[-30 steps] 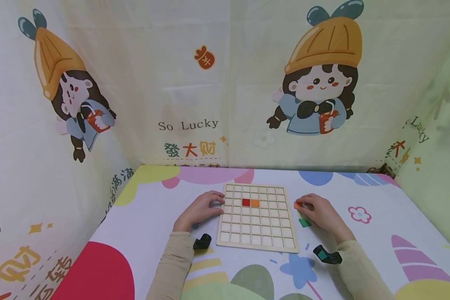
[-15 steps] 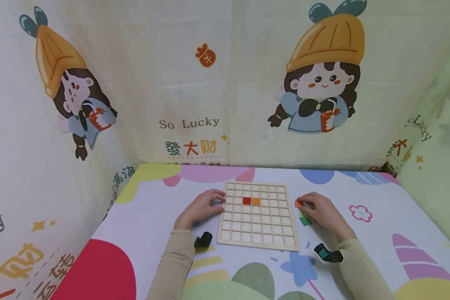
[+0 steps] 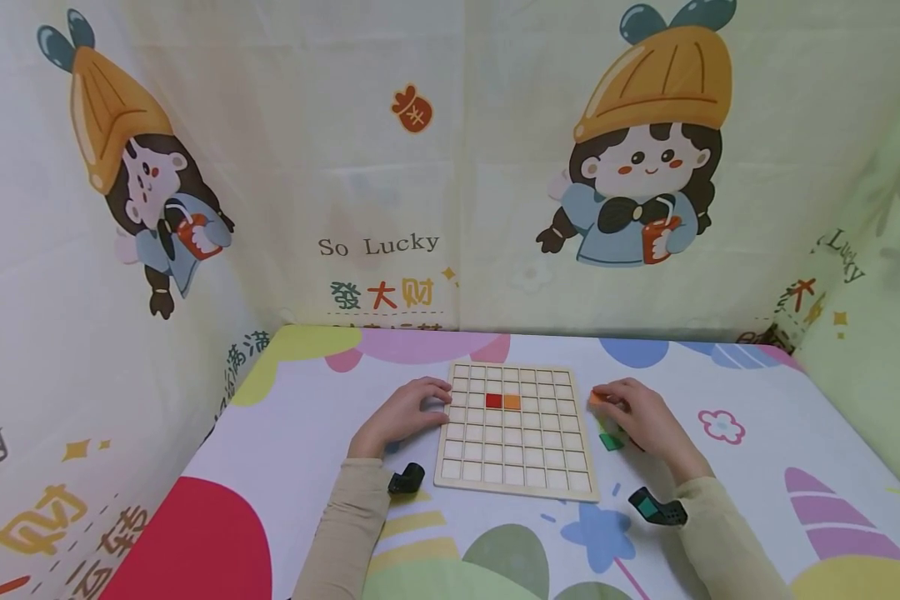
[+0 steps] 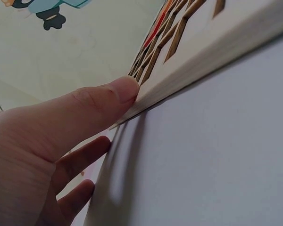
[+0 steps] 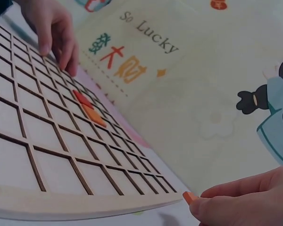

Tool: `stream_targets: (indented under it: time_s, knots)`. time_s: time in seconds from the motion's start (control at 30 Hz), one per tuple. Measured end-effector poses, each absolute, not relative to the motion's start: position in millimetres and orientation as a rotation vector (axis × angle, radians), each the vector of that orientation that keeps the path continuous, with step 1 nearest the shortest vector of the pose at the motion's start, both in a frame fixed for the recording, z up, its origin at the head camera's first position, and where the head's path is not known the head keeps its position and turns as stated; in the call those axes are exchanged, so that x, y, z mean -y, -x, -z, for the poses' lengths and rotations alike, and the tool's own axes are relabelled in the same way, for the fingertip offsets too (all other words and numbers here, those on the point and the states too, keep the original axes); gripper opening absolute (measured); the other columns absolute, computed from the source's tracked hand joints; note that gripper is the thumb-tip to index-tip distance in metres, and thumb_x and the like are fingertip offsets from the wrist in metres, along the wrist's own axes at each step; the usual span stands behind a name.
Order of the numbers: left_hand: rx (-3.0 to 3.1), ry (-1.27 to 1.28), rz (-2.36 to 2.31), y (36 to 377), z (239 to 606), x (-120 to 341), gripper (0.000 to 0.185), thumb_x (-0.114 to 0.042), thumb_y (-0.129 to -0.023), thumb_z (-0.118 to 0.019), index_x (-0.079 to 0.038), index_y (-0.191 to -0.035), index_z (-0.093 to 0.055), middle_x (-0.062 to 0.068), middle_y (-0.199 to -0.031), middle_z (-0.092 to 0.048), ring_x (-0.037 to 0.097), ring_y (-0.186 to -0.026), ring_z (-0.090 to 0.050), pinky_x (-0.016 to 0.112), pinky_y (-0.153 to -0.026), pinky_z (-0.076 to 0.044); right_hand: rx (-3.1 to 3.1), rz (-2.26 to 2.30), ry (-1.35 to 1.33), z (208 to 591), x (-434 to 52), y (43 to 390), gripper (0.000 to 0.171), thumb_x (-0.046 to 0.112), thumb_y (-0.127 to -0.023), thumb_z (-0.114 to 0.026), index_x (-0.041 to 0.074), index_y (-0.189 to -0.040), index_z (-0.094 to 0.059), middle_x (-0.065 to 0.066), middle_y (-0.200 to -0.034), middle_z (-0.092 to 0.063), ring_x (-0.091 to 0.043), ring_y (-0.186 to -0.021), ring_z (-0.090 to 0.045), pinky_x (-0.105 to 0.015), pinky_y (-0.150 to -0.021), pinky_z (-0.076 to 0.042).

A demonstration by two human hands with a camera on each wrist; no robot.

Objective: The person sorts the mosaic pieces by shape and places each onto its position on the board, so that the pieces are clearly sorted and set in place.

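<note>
Closest to the wearer, a left sleeve [image 3: 341, 533] and a right sleeve [image 3: 727, 537] reach over the printed tabletop [image 3: 300, 442]. Beyond the cuffs lies a wooden grid board [image 3: 513, 477], flat, most of its cells bare. Off its right side a green tile [image 3: 611, 442] rests on the tabletop, with a yellow-green piece beside it, partly hidden by fingers.

Just past these, the right hand [image 3: 636, 414] pinches an orange tile [image 3: 596, 399] between thumb and fingers, and this is where the change is. Against the head view half a second ago, hand and tile have shifted slightly toward the far side, and the tile sits at a new tilt. From the right wrist view it seems raised off the tabletop, beside the board's edge; so, by judgement, it is picked up but not yet placed, being outside every cell.

Opposite, the left hand [image 3: 403, 414] stays at the board's left edge, thumb and fingers spread apart, thumb tip touching the rim, seemingly to steady it. Farther in, a red tile [image 3: 494, 401] and a seated orange tile [image 3: 512, 402] fill neighbouring cells in the third row from the far side, unchanged. Behind everything hangs a cartoon-printed cloth [image 3: 285, 192].
</note>
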State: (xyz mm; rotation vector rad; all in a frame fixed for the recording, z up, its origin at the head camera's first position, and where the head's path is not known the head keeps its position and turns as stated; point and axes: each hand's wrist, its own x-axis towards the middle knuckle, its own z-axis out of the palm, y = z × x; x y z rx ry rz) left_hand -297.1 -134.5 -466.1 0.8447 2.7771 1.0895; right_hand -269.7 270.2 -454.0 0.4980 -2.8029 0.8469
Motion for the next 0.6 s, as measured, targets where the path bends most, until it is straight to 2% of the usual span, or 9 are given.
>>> stream_targets:
  time_s: [0.23, 0.3, 0.47, 0.6]
  knots:
    - [-2.782, -0.808, -1.055, 299, 466, 134, 0.025, -0.019, -0.087, -0.075, -0.010, -0.110, -0.070, 0.001, -0.132, -0.058, 0.021, -0.129, -0.048, 0.039, -0.111, -0.035, 2.752, -0.905, -0.533, 448, -264, 269, 0.031, 0.007, -0.089, -0.070, 0.003, -0.120, -0.068, -0.013, -0.112, -0.064, -0.020, -0.085, -0.059, -0.034, -0.073, -0.051]
    - [-2.781, -0.803, -1.055, 299, 466, 134, 0.025, -0.019, -0.087, -0.075, -0.010, -0.110, -0.070, 0.001, -0.132, -0.058, 0.022, -0.129, -0.047, 0.039, -0.112, -0.035, 2.746, -0.918, -0.532, 446, -262, 268, 0.031, 0.008, -0.089, -0.070, 0.003, -0.119, -0.068, -0.013, -0.111, -0.064, -0.020, -0.085, -0.060, -0.034, -0.074, -0.051]
    - [-2.778, -0.796, -1.053, 298, 465, 134, 0.025, -0.019, -0.087, -0.075, -0.010, -0.110, -0.071, 0.002, -0.132, -0.058, 0.022, -0.129, -0.047, 0.041, -0.111, -0.035, 2.746, -0.995, -0.512, 441, -256, 267, 0.030, 0.010, -0.090, -0.070, 0.003, -0.119, -0.068, -0.012, -0.112, -0.064, -0.026, -0.094, -0.067, -0.043, -0.083, -0.054]
    - [-2.778, -0.783, -1.045, 297, 465, 133, 0.025, -0.019, -0.087, -0.074, -0.010, -0.109, -0.071, 0.001, -0.133, -0.058, 0.021, -0.129, -0.047, 0.040, -0.111, -0.036, 2.754, -1.028, -0.518, 439, -250, 268, 0.029, 0.012, -0.091, -0.070, 0.004, -0.119, -0.069, -0.010, -0.112, -0.064, -0.028, -0.097, -0.067, -0.047, -0.085, -0.053]
